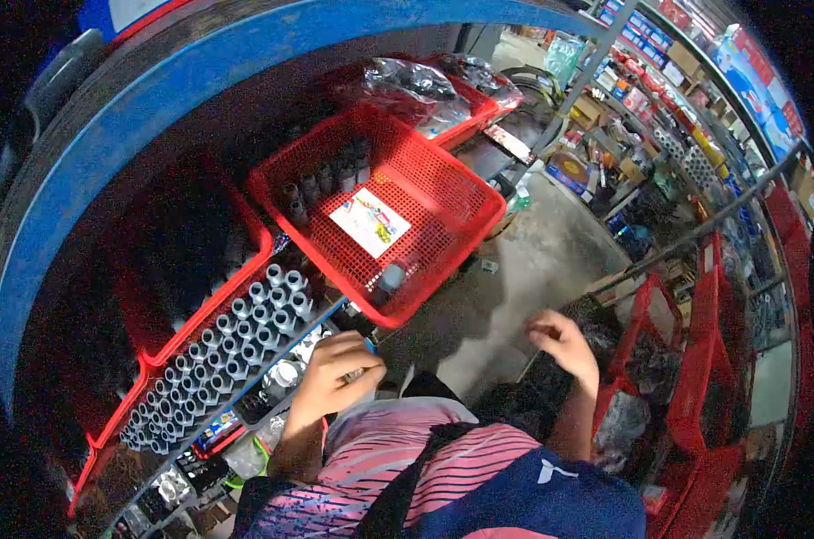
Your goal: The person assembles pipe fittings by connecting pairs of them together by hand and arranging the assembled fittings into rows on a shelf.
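Note:
My left hand [342, 370] is closed, its fingers curled round a grey pipe fitting [354, 375] that mostly hides in the grip. Just left of it, many grey plastic pipe fittings [236, 346] stand in tight rows on the shelf. Above the hand, a red mesh basket [438, 193] rests tilted at the shelf edge. Several grey fittings [310, 187] stand along its far left side, a single fitting [392, 277] lies near its front corner, and a printed label [371, 222] lies on its bottom. My right hand [564, 349] hangs over the aisle, fingers apart, holding nothing visible.
A blue shelf beam [146, 103] curves overhead. Red bins with plastic-wrapped goods [416, 90] stand behind the basket. Packaged goods [245, 454] hang or lie below the shelf edge. Red bins [694, 377] line the right side, and boxes [573, 175] crowd the floor beyond the aisle.

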Demonstrator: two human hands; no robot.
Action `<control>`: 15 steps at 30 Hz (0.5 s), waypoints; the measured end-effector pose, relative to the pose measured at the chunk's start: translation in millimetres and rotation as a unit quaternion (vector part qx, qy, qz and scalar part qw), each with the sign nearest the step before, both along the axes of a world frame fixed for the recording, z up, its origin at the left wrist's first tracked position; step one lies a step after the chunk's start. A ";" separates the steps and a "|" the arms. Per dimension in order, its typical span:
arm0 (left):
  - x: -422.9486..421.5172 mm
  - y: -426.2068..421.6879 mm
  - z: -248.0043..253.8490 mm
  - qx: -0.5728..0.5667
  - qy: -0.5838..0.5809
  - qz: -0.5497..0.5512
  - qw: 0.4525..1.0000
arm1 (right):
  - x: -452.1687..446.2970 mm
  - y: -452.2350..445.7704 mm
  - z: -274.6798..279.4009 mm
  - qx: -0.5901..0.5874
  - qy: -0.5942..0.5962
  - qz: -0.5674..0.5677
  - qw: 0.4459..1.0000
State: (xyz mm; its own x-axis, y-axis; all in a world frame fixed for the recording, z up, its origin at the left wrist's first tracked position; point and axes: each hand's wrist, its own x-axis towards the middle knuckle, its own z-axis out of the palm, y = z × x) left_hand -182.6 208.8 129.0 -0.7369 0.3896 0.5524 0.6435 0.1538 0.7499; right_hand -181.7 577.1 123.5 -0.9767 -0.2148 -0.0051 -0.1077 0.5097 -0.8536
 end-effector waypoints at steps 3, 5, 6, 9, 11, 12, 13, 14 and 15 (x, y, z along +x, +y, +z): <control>-8.4 2.0 -5.8 0.030 0.007 0.072 0.997 | -58.5 16.7 2.6 0.015 -0.031 -0.070 0.997; -10.6 2.9 -8.4 0.012 -0.038 0.133 0.990 | -106.7 36.5 -17.3 0.011 0.012 -0.054 0.998; -14.6 5.9 -9.7 0.015 -0.034 0.163 0.986 | -131.7 45.1 -26.3 0.007 0.045 -0.047 0.998; -28.4 21.3 -4.2 0.023 -0.031 0.253 0.967 | -212.1 57.7 -36.5 -0.003 0.033 -0.060 0.998; -38.4 32.6 5.3 -0.004 -0.021 0.301 0.953 | -269.6 69.7 -55.8 -0.009 0.060 -0.042 0.997; -42.8 36.9 9.4 -0.010 -0.026 0.310 0.950 | -296.4 70.1 -59.9 0.067 0.121 -0.036 0.990; -47.0 41.0 13.2 -0.044 -0.013 0.333 0.942 | -321.5 69.9 -64.0 0.142 0.182 -0.029 0.972; -50.5 44.5 16.8 -0.076 0.001 0.356 0.931 | -346.9 72.2 -75.2 0.138 0.179 -0.020 0.974; -53.3 47.5 20.0 -0.079 -0.001 0.364 0.928 | -372.9 75.0 -88.6 0.200 0.252 -0.037 0.946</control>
